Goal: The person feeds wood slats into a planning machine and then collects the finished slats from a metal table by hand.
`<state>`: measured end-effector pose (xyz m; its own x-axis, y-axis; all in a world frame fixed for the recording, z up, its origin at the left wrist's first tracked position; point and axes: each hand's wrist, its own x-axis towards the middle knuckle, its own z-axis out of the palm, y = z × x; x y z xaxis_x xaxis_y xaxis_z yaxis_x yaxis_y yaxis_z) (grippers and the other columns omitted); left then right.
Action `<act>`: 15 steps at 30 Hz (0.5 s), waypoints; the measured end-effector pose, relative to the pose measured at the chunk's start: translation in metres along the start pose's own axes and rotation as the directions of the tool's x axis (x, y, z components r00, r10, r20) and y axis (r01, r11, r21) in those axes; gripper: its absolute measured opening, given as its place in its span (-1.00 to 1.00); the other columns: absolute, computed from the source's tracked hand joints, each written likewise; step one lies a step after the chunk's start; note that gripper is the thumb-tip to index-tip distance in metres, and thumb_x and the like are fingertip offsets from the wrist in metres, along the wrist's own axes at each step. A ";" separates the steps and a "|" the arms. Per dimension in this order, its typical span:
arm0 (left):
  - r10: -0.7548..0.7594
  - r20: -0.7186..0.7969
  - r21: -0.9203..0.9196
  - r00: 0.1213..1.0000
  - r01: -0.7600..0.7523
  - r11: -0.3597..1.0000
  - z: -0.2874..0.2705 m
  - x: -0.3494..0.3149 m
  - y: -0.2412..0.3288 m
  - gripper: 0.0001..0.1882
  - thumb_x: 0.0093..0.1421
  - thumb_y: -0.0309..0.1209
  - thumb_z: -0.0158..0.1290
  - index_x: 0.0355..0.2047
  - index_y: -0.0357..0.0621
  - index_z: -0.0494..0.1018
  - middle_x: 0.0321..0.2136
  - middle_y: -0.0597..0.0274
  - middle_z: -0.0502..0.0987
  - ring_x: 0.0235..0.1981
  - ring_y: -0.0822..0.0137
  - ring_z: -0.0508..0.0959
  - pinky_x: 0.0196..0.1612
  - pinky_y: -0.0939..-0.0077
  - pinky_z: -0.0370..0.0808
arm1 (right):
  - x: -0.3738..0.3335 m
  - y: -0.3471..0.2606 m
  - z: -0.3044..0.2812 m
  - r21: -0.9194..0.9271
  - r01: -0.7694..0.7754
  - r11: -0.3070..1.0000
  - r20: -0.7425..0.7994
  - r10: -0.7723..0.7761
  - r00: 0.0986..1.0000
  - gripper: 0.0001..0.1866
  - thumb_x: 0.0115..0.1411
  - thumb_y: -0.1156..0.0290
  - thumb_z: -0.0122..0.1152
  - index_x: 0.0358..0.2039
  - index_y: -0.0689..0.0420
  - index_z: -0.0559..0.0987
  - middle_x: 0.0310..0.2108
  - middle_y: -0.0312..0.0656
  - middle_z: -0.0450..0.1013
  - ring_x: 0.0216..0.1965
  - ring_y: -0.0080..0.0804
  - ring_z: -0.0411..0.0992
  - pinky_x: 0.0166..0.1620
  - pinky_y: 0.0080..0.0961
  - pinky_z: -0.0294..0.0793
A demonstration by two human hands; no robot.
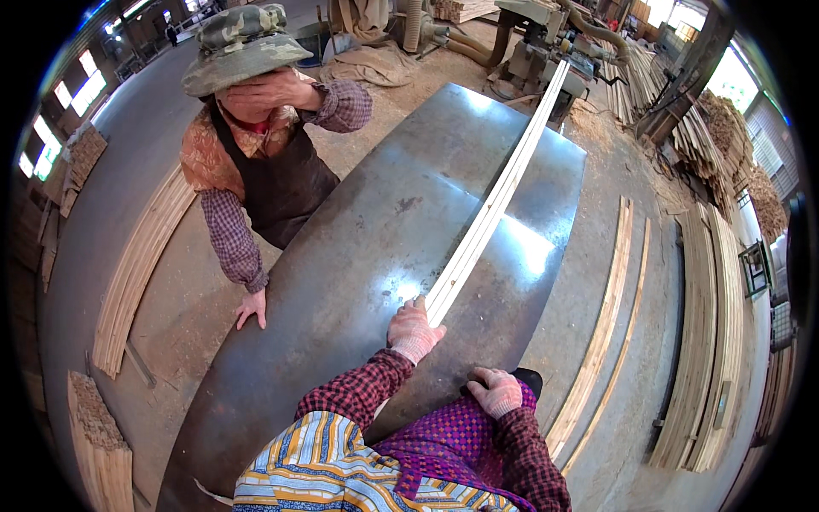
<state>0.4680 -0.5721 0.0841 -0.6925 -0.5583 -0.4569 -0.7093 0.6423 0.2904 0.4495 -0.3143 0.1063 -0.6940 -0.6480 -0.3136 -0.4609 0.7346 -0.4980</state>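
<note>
Head view looks down on the wearer's striped and checked clothing at the lower edge. Just above it, the right hand (496,391), gloved in pink, rests on the near edge of the metal table (358,256), fingers curled loosely and grasping nothing. A little farther out, the left hand (414,328), gloved alike, is closed around the near end of the long wooden strips (490,209). These pale strips lie together on the sheet-metal top and run away toward the sawing machine (546,47) at the far end. On the left side of the table a co-worker's hand (252,307) presses flat on the edge; that person wears a camouflage hat (243,43). Right of the table, wooden slats (601,328) lie on the dusty floor, with a larger stack of slats (712,341) beyond.
</note>
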 end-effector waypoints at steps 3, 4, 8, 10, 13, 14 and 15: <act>0.010 -0.011 -0.010 1.000 -0.010 1.000 0.001 0.000 -0.002 0.03 0.11 0.15 0.34 0.47 -0.05 0.24 0.28 -0.03 0.45 0.26 0.00 0.53 0.32 0.15 0.48 | 0.000 0.002 0.001 0.003 -0.003 1.000 0.014 0.003 1.000 -0.59 0.28 0.08 0.34 0.04 0.02 0.73 -0.03 0.03 0.66 0.07 0.06 0.59 0.16 -0.11 0.56; 0.011 -0.016 -0.010 1.000 -0.011 1.000 0.001 0.000 -0.001 0.03 0.11 0.15 0.34 0.47 -0.06 0.24 0.28 -0.03 0.45 0.26 -0.01 0.53 0.32 0.14 0.48 | 0.000 0.002 0.001 0.005 -0.011 1.000 0.031 0.011 0.999 -0.57 0.29 0.05 0.32 0.06 0.02 0.72 -0.02 0.02 0.66 0.10 0.06 0.58 0.18 -0.11 0.55; 0.019 -0.024 -0.025 1.000 -0.019 1.000 0.003 0.001 -0.003 0.02 0.11 0.14 0.35 0.47 -0.05 0.24 0.28 -0.04 0.45 0.26 -0.01 0.53 0.32 0.11 0.47 | 0.000 0.003 0.002 0.006 -0.021 1.000 0.050 0.020 0.999 -0.54 0.30 0.02 0.30 0.08 0.02 0.71 0.00 0.01 0.65 0.12 0.05 0.57 0.20 -0.10 0.53; 0.020 -0.024 -0.031 1.000 -0.021 0.999 0.003 0.000 -0.003 0.02 0.10 0.13 0.35 0.46 -0.05 0.25 0.27 -0.03 0.45 0.25 -0.02 0.53 0.32 0.11 0.47 | 0.000 0.002 0.000 0.004 -0.023 1.000 0.054 0.022 0.998 -0.54 0.30 0.02 0.30 0.09 0.01 0.71 0.00 0.01 0.66 0.12 0.05 0.57 0.20 -0.10 0.53; 0.043 -0.055 0.019 0.998 -0.042 0.999 0.003 -0.002 -0.002 -0.04 0.16 0.14 0.31 0.43 -0.09 0.26 0.23 0.00 0.47 0.21 0.03 0.56 0.25 0.16 0.52 | 0.000 0.004 0.001 -0.001 -0.018 1.000 0.047 0.018 0.999 -0.54 0.30 0.02 0.31 0.09 0.01 0.71 0.00 0.01 0.66 0.11 0.05 0.57 0.19 -0.10 0.54; 0.054 -0.070 0.045 0.996 -0.051 0.998 0.003 -0.003 -0.002 -0.06 0.18 0.15 0.29 0.41 -0.10 0.27 0.21 0.01 0.48 0.19 0.06 0.58 0.22 0.19 0.54 | 0.001 0.005 0.002 -0.003 -0.015 1.000 0.043 0.015 0.999 -0.54 0.30 0.02 0.31 0.09 0.01 0.71 -0.01 0.01 0.66 0.10 0.05 0.58 0.19 -0.10 0.54; 0.060 -0.069 0.036 0.996 -0.058 0.998 0.002 -0.003 -0.002 -0.07 0.18 0.14 0.29 0.41 -0.11 0.27 0.21 0.01 0.48 0.19 0.05 0.58 0.22 0.19 0.54 | 0.001 0.005 0.002 0.007 -0.012 1.000 0.030 0.011 0.999 -0.57 0.29 0.05 0.32 0.07 0.01 0.72 -0.02 0.01 0.66 0.09 0.05 0.58 0.17 -0.12 0.56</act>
<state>0.4718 -0.5705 0.0834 -0.7415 -0.5532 -0.3796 -0.6627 0.6922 0.2857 0.4477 -0.3113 0.1021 -0.6826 -0.6453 -0.3430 -0.4489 0.7406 -0.5000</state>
